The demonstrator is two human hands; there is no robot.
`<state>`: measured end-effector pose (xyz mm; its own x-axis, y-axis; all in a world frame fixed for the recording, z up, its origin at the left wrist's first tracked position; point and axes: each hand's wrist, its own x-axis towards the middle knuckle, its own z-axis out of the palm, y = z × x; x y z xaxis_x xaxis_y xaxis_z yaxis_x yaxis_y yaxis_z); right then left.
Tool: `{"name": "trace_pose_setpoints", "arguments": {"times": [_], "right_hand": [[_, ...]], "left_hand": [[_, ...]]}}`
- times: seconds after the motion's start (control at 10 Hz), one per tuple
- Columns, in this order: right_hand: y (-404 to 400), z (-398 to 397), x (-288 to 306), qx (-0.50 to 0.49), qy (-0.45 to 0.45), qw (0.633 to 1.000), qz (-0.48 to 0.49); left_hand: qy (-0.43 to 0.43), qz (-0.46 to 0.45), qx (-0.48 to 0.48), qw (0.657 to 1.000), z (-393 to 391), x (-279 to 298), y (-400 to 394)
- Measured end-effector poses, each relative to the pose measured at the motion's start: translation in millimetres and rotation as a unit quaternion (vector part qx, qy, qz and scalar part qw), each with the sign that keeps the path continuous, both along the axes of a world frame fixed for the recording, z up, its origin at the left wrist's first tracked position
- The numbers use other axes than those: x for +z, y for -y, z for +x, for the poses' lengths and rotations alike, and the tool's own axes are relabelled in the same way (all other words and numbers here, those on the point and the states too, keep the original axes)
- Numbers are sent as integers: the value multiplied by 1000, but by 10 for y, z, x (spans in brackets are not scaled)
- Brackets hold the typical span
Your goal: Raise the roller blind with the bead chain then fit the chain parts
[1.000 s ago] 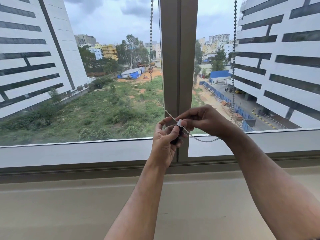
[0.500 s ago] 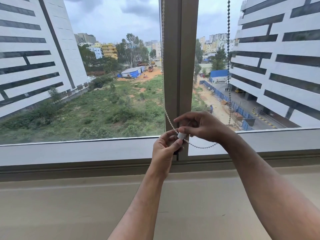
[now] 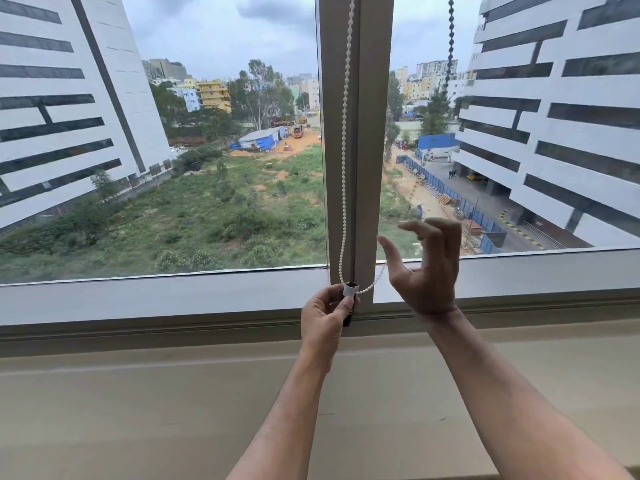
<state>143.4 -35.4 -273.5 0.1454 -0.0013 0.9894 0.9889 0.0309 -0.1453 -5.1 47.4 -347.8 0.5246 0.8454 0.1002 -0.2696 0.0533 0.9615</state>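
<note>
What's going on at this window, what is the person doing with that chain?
A person stands at a window, working on a roller blind's white bead chain, which hangs in front of the window post. The left hand pinches a small white cap on top of a dark piece at the chain's lowest point. The right hand is open beside it, gripping nothing, with the chain running up behind it. No blind fabric is in view across the glass.

Two hands: left hand [image 3: 323,315], right hand [image 3: 427,268]. Two bead-chain runs: white bead chain [image 3: 346,133] at centre, dark bead chain [image 3: 450,39] upper right. One white chain fitting [image 3: 349,290]. Two window panes.
</note>
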Motion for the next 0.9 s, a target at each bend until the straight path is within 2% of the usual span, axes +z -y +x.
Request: {"name": "trace_pose_setpoints", "arguments": {"times": [0.1,0.2,0.3,0.4,0.5,0.6,0.8,0.9], "right_hand": [[-3,-13,-134,58,-176,983,4],[-16,-49,-270,126,-239,961,-55],[-27,-111,-459,201,-255,928,-183],[-58,-136,-570,223,-212,910,-278],[-150,-195,-657,198,-168,911,-320],[-198,-222,-660,178,-166,920,-306],[-190,-297,-650,154,-162,934,-279],[-162,-372,-650,128,-145,949,-249]], "left_hand": [[-12,-11,4,1000,-29,-111,13],[-23,-6,9,1000,-50,-145,2],[-34,5,11,999,-62,-167,-6],[-38,15,13,999,-71,-167,-19],[-43,37,5,998,-94,-143,-36],[-56,51,7,997,-119,-115,-57],[-117,138,24,983,-205,-37,-105],[-152,229,36,961,-275,64,-137]]}}
